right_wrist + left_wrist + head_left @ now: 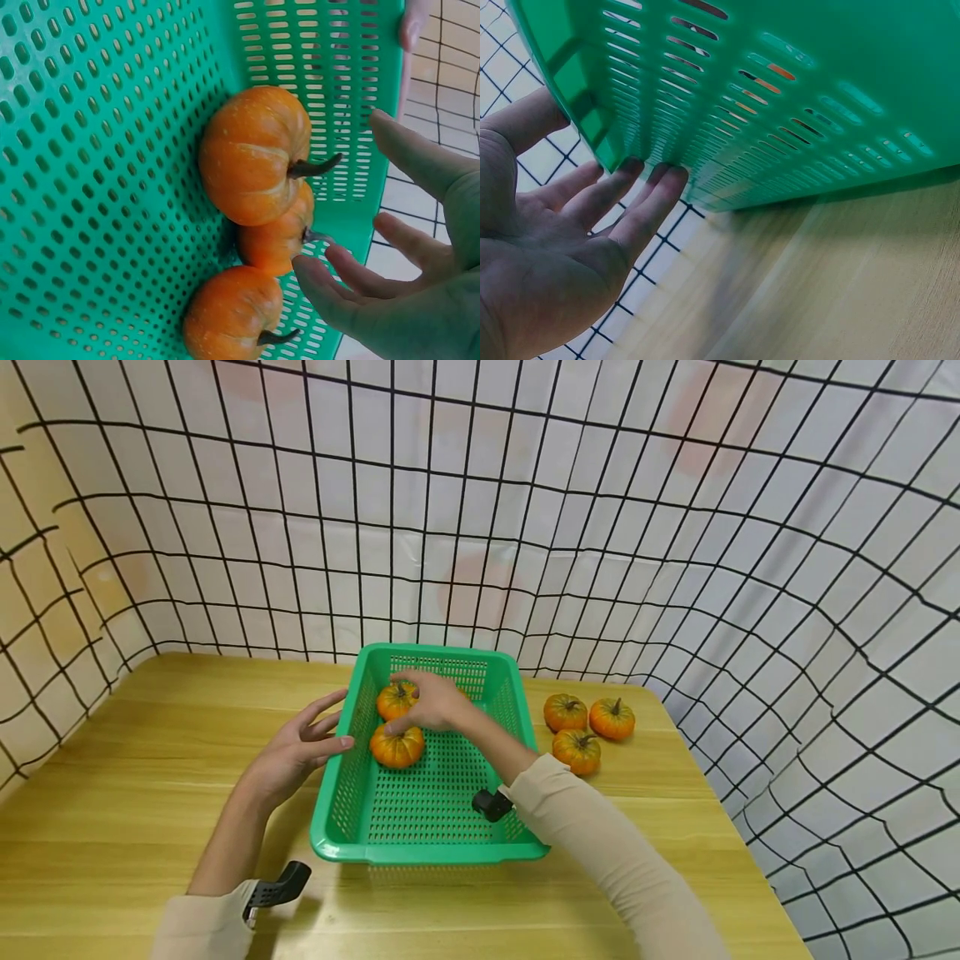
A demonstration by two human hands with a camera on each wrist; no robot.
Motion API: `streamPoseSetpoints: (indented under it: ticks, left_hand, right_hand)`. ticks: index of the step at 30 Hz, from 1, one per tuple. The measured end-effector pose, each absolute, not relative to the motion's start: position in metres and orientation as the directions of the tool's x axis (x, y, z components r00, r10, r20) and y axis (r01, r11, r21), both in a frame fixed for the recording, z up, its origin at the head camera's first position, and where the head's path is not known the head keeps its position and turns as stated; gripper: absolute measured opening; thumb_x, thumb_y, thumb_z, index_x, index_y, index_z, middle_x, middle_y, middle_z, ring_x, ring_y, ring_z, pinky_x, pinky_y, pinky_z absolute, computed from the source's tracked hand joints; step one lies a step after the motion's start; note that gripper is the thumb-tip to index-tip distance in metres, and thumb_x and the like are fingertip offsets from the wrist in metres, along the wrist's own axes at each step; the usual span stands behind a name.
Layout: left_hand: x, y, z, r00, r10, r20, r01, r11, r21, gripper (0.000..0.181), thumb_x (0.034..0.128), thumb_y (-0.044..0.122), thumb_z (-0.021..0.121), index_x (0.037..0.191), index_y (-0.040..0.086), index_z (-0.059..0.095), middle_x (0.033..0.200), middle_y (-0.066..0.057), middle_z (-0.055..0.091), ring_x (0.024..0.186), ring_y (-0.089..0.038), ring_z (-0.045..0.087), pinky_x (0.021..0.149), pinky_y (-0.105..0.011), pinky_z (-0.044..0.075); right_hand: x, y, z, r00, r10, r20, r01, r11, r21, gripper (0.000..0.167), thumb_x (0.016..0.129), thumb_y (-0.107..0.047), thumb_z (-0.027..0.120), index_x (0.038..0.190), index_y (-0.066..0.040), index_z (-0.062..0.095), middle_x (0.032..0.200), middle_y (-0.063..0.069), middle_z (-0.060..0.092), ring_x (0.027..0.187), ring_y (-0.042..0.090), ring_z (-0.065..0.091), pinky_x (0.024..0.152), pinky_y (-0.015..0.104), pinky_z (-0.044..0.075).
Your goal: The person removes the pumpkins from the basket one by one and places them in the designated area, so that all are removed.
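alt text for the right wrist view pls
Right hand, fingers spread, beside three orange pumpkins with dark stems, inside a green perforated basket. The middle pumpkin is partly hidden by the upper one. At upper right, part of the left hand shows at the basket rim.
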State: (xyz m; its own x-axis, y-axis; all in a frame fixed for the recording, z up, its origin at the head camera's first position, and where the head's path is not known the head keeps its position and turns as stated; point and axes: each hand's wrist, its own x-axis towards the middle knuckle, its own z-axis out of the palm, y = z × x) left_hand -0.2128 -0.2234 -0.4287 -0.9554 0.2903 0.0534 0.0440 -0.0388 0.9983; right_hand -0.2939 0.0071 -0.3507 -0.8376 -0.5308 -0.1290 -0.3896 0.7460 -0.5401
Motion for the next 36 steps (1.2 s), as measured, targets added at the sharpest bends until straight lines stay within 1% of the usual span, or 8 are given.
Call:
streamPoseSetpoints:
  ticks: [3, 5, 10, 15, 21, 27, 36]
  left_hand:
    - [-0.213, -0.224, -0.429, -0.956, 0.290, 0.051, 0.041, -0.040, 0.998, 0.081, 0.0978, 0.010, 0.065, 0.163, 0.019, 0.018, 0.165, -0.020, 0.029, 0.126, -0.020, 0.060, 0.098, -0.033, 0.051]
    - [-0.213, -0.224, -0.429, -0.956, 0.288, 0.050, 0.040, -0.040, 0.998, 0.081, 0.0978, 0.009, 0.065, 0.163, 0.020, 0.019, 0.164, -0.019, 0.030, 0.126, -0.020, 0.060, 0.098, -0.034, 0.051]
    - [-0.212, -0.223, -0.428, -0.957, 0.287, 0.050, 0.042, -0.034, 0.999, 0.081, 0.0976, 0.010, 0.066, 0.163, 0.020, 0.020, 0.164, -0.018, 0.031, 0.130, -0.024, 0.056, 0.098, -0.034, 0.051]
    - [-0.212, -0.222, -0.428, -0.958, 0.284, 0.048, 0.040, -0.036, 0.999, 0.082, 0.0970, 0.010, 0.066, 0.163, 0.021, 0.019, 0.165, -0.018, 0.030, 0.132, -0.027, 0.053, 0.098, -0.032, 0.052]
    - [-0.211, -0.223, -0.429, -0.959, 0.280, 0.047, 0.037, -0.042, 0.998, 0.082, 0.0971, 0.010, 0.066, 0.163, 0.021, 0.019, 0.165, -0.018, 0.030, 0.131, -0.024, 0.055, 0.097, -0.031, 0.052]
    - [-0.212, -0.223, -0.429, -0.959, 0.279, 0.044, 0.031, -0.051, 0.998, 0.082, 0.0974, 0.010, 0.066, 0.163, 0.021, 0.019, 0.165, -0.018, 0.029, 0.132, -0.023, 0.053, 0.097, -0.030, 0.052]
    - [-0.212, -0.223, -0.429, -0.958, 0.283, 0.045, 0.033, -0.047, 0.998, 0.081, 0.0974, 0.010, 0.066, 0.163, 0.021, 0.019, 0.165, -0.018, 0.029, 0.134, -0.026, 0.051, 0.098, -0.030, 0.052]
  right_hand:
    - [-0.295, 0.005, -0.355, -0.833, -0.536, -0.138, -0.401, 0.756, -0.518, 0.086, 0.081, -0.037, 0.086, 0.154, -0.023, 0.044, 0.157, 0.006, 0.047, 0.133, 0.029, 0.054, 0.104, 0.047, 0.049]
    - [-0.296, 0.004, -0.359, -0.833, -0.531, -0.152, -0.399, 0.770, -0.498, 0.085, 0.081, -0.038, 0.086, 0.154, -0.024, 0.045, 0.157, 0.005, 0.046, 0.135, 0.028, 0.052, 0.106, 0.046, 0.048]
    - [-0.296, 0.004, -0.364, -0.834, -0.508, -0.216, -0.347, 0.787, -0.510, 0.085, 0.081, -0.035, 0.087, 0.154, -0.025, 0.045, 0.160, 0.004, 0.043, 0.142, 0.030, 0.045, 0.110, 0.048, 0.045]
    - [-0.295, 0.003, -0.367, -0.836, -0.491, -0.244, -0.317, 0.796, -0.516, 0.085, 0.080, -0.031, 0.088, 0.153, -0.024, 0.045, 0.161, 0.005, 0.041, 0.143, 0.031, 0.044, 0.109, 0.047, 0.046]
    - [-0.295, 0.003, -0.371, -0.830, -0.494, -0.258, -0.317, 0.799, -0.511, 0.082, 0.080, -0.029, 0.088, 0.151, -0.023, 0.048, 0.158, 0.007, 0.045, 0.141, 0.032, 0.046, 0.108, 0.047, 0.047]
    - [-0.294, 0.003, -0.376, -0.817, -0.511, -0.267, -0.329, 0.794, -0.512, 0.081, 0.078, -0.027, 0.089, 0.149, -0.025, 0.051, 0.157, 0.005, 0.046, 0.141, 0.031, 0.046, 0.109, 0.048, 0.046]
    - [-0.291, 0.001, -0.377, -0.812, -0.513, -0.278, -0.338, 0.802, -0.493, 0.078, 0.080, -0.024, 0.088, 0.149, -0.026, 0.052, 0.156, 0.006, 0.047, 0.141, 0.030, 0.046, 0.108, 0.046, 0.047]
